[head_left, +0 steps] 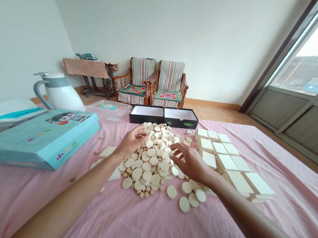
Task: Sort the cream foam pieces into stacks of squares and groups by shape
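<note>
A heap of pale wooden discs [146,166] mixed with small wooden beads or cubes [142,195] lies in the middle of the table. My left hand [132,141] is at the heap's upper left side, fingers apart and reaching over the discs. On the opposite side, my right hand [188,158] has its fingers spread and curved at the heap's edge. Neither hand visibly grips a piece, though some fingertips overlap the discs. Several loose discs [185,204] lie below my right hand. Stacks of square wooden tiles [237,180] stand in rows to the right.
A black box with two white compartments [163,121] sits behind the heap. At left are a light-blue box [38,136], a white-grey jug [64,94] and a clear plastic lid [108,108]. Pink cloth [119,221] covers the table; two chairs [168,79] stand beyond.
</note>
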The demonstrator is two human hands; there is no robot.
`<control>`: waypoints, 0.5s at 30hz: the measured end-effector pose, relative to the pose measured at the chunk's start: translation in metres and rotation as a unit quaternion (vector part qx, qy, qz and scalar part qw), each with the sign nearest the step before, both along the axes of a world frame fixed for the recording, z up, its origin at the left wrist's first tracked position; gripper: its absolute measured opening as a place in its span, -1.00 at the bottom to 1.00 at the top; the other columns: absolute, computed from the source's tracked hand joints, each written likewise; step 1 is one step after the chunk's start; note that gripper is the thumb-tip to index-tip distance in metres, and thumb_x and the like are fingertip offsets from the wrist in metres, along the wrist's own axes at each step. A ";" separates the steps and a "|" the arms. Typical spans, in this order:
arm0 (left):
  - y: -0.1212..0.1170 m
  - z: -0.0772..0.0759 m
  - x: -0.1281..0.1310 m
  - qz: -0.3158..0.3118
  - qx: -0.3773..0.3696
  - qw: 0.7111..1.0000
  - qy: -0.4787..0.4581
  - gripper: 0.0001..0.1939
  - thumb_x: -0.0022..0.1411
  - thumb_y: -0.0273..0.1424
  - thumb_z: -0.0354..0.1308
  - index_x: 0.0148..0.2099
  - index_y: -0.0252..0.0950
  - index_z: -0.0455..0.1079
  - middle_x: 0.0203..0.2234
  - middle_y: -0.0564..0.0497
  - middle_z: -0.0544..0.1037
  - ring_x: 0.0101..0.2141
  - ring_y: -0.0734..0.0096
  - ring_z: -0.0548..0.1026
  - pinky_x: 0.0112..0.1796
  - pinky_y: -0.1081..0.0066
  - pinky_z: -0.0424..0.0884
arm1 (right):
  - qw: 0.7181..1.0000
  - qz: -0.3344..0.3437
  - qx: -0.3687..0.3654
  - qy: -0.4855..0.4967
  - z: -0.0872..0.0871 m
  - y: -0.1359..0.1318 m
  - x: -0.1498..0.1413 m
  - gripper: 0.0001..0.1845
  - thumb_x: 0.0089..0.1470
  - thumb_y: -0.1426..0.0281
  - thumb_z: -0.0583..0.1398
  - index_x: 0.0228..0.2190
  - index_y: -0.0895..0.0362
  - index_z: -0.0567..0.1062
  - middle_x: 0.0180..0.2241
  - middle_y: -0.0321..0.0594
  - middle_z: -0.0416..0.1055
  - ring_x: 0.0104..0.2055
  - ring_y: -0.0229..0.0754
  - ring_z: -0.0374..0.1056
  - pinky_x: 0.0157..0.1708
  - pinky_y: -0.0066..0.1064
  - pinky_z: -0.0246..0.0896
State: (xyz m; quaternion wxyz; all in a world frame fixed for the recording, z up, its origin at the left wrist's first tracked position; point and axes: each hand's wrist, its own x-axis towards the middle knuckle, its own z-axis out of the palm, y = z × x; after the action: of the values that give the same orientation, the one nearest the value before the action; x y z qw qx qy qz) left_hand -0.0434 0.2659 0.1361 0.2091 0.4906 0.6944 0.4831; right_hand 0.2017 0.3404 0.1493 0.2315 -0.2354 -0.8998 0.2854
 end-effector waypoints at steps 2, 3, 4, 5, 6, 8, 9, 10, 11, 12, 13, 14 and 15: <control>-0.003 0.004 0.032 -0.075 0.036 0.985 -0.148 -0.40 0.05 -0.21 0.22 0.12 -0.33 0.27 -0.14 -0.13 0.49 -0.15 0.23 0.49 -0.22 0.34 0.44 | 0.998 -0.022 -0.053 0.033 0.002 -0.013 -0.010 -0.54 0.07 0.30 0.20 0.01 0.16 0.34 -0.14 -0.04 0.46 -0.23 -0.11 0.46 -0.33 -0.29 0.39; -0.005 0.005 0.044 -0.105 0.040 0.975 -0.189 -0.39 0.03 -0.24 0.25 0.13 -0.31 0.26 -0.13 -0.12 0.48 -0.13 0.24 0.48 -0.19 0.34 0.43 | 0.996 -0.019 -0.076 0.049 0.004 -0.017 -0.013 -0.51 0.07 0.27 0.20 0.02 0.15 0.32 -0.12 -0.04 0.45 -0.21 -0.10 0.46 -0.32 -0.29 0.39; -0.007 0.006 0.055 -0.130 0.039 0.966 -0.222 -0.38 0.02 -0.27 0.26 0.14 -0.28 0.25 -0.11 -0.11 0.46 -0.11 0.24 0.47 -0.16 0.33 0.42 | 0.993 -0.009 -0.096 0.062 0.006 -0.021 -0.015 -0.52 0.08 0.25 0.20 0.02 0.14 0.32 -0.11 -0.05 0.45 -0.18 -0.09 0.45 -0.32 -0.29 0.40; -0.009 0.007 0.063 -0.146 0.036 0.958 -0.244 -0.38 0.02 -0.29 0.26 0.15 -0.26 0.25 -0.09 -0.11 0.44 -0.08 0.24 0.45 -0.13 0.32 0.41 | 0.991 0.002 -0.112 0.073 0.008 -0.023 -0.016 -0.54 0.09 0.24 0.19 0.01 0.12 0.33 -0.10 -0.07 0.44 -0.16 -0.10 0.44 -0.31 -0.30 0.41; -0.011 0.007 0.069 -0.158 0.032 0.952 -0.262 -0.37 0.02 -0.31 0.27 0.15 -0.24 0.25 -0.07 -0.11 0.43 -0.06 0.23 0.44 -0.11 0.31 0.40 | 0.989 0.008 -0.125 0.081 0.009 -0.025 -0.016 -0.55 0.09 0.23 0.19 0.00 0.11 0.34 -0.09 -0.08 0.44 -0.15 -0.10 0.44 -0.30 -0.30 0.41; -0.014 0.006 0.075 -0.171 0.024 0.943 -0.286 -0.38 0.02 -0.33 0.26 0.16 -0.21 0.25 -0.03 -0.11 0.40 -0.04 0.21 0.43 -0.10 0.29 0.39 | 0.984 0.009 -0.150 0.093 0.010 -0.025 -0.012 -0.54 0.06 0.22 0.22 -0.02 0.08 0.35 -0.06 -0.10 0.43 -0.14 -0.11 0.43 -0.30 -0.31 0.42; -0.015 0.006 0.077 -0.176 0.022 0.940 -0.290 -0.38 0.02 -0.34 0.26 0.16 -0.20 0.25 -0.01 -0.12 0.40 -0.04 0.20 0.43 -0.10 0.29 0.39 | 0.981 0.005 -0.166 0.097 0.009 -0.024 -0.009 -0.51 0.02 0.22 0.26 -0.02 0.08 0.34 -0.06 -0.10 0.43 -0.14 -0.11 0.43 -0.30 -0.31 0.42; -0.016 0.006 0.079 -0.182 0.020 0.939 -0.292 -0.38 0.02 -0.35 0.27 0.16 -0.19 0.24 0.00 -0.11 0.39 -0.04 0.19 0.43 -0.10 0.28 0.39 | 0.978 0.001 -0.182 0.100 0.008 -0.024 -0.007 -0.47 -0.01 0.22 0.29 -0.02 0.09 0.34 -0.07 -0.10 0.43 -0.16 -0.11 0.43 -0.31 -0.31 0.43; -0.017 0.006 0.081 -0.190 0.018 0.938 -0.290 -0.37 0.02 -0.35 0.27 0.16 -0.19 0.24 0.00 -0.11 0.38 -0.04 0.19 0.43 -0.10 0.28 0.39 | 0.975 0.001 -0.198 0.102 0.006 -0.023 -0.005 -0.44 -0.05 0.22 0.31 -0.02 0.10 0.34 -0.08 -0.10 0.43 -0.18 -0.12 0.44 -0.31 -0.30 0.43; -0.017 0.007 0.084 -0.196 0.016 0.938 -0.286 -0.38 0.03 -0.35 0.27 0.16 -0.19 0.23 0.01 -0.12 0.38 -0.03 0.18 0.42 -0.09 0.27 0.39 | 0.973 0.001 -0.210 0.101 0.004 -0.023 -0.003 -0.42 -0.08 0.23 0.33 -0.02 0.11 0.34 -0.09 -0.10 0.43 -0.20 -0.13 0.44 -0.31 -0.30 0.43; -0.018 0.007 0.086 -0.201 0.013 0.938 -0.281 -0.37 0.04 -0.34 0.27 0.17 -0.19 0.22 0.02 -0.12 0.38 -0.02 0.17 0.42 -0.08 0.26 0.39 | 0.972 0.000 -0.215 0.098 0.002 -0.022 0.000 -0.41 -0.10 0.23 0.34 -0.02 0.12 0.35 -0.09 -0.10 0.43 -0.22 -0.14 0.44 -0.32 -0.30 0.43; -0.018 0.007 0.088 -0.204 0.009 0.940 -0.274 -0.37 0.04 -0.34 0.27 0.17 -0.20 0.21 0.02 -0.13 0.37 0.00 0.16 0.42 -0.07 0.25 0.38 | 0.973 -0.002 -0.213 0.092 0.000 -0.021 0.002 -0.41 -0.10 0.24 0.34 -0.03 0.13 0.35 -0.10 -0.11 0.43 -0.24 -0.16 0.43 -0.32 -0.31 0.43; -0.019 0.006 0.090 -0.203 0.007 0.943 -0.263 -0.37 0.05 -0.33 0.27 0.17 -0.21 0.20 0.02 -0.14 0.38 0.01 0.15 0.41 -0.05 0.24 0.37 | 0.976 -0.007 -0.201 0.082 -0.001 -0.019 0.006 -0.42 -0.10 0.25 0.33 -0.03 0.13 0.36 -0.11 -0.11 0.42 -0.25 -0.17 0.43 -0.31 -0.31 0.42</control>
State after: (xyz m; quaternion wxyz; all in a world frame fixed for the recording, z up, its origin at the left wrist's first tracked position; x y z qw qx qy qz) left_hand 0.0468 0.2469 0.1424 0.4744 0.4777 0.4971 0.5474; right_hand 0.2079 0.3216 0.1485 0.2543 -0.2589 -0.8003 0.4772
